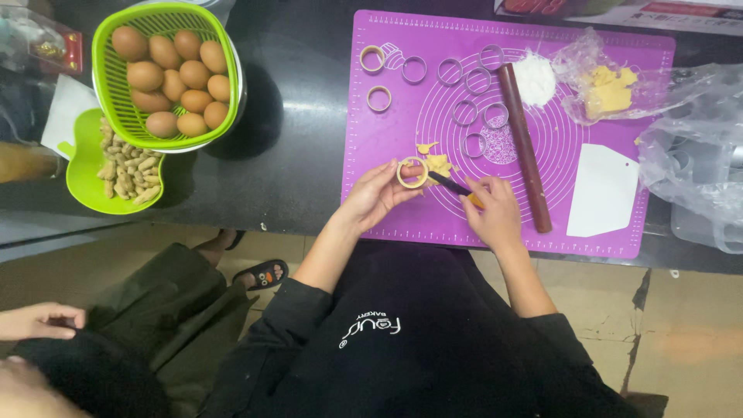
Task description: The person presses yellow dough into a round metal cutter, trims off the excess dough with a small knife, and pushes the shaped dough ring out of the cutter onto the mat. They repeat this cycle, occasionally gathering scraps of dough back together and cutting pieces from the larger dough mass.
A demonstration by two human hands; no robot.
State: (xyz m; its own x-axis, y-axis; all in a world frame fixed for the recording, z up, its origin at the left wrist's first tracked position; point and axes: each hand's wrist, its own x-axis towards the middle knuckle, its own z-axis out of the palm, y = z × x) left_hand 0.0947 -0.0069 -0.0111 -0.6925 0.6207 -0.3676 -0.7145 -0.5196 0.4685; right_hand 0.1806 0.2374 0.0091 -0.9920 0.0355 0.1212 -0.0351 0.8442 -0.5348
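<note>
Ten eggs fill green basket.

Matt purple silicone mat, metal rings

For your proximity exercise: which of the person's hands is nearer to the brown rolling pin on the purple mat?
The right hand. It lies just left of the rolling pin, holding a small knife. The left hand is farther left, holding a dough-lined ring.

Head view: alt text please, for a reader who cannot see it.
Left hand holds a dough-lined ring while the right hand works a small knife at it, over a purple mat with empty rings, a rolling pin and flour.
</note>
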